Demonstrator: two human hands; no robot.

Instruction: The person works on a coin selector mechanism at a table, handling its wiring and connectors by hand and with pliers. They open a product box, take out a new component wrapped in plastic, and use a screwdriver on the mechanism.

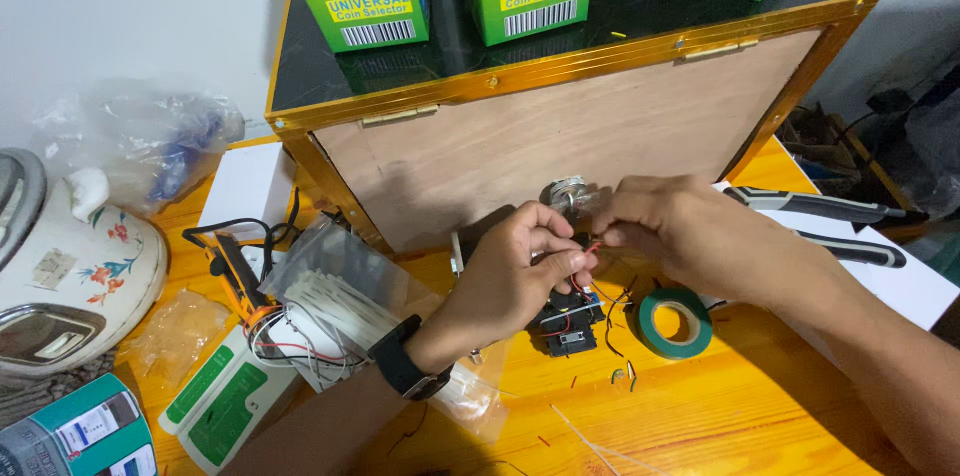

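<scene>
A: What's nearest?

B: The left hand (520,271), watch (403,368) on its wrist, fingers pinching a red wire (588,253) above a small black part (568,321) on the table (700,416).

A: And the right hand (665,226)?

B: It meets the left, fingertips pressed on that wire.

A: Around them?

B: Green tape (675,322) just beside, pliers (820,221) right, the box (560,126) behind.

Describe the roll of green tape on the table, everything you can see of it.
The green tape roll lies flat on the orange wooden table, hole upward, showing a pale inner core. It looks like glossy plastic electrical tape, partly used. It sits under the right hand, untouched by either hand, with loose thin wires just left of it.
</scene>
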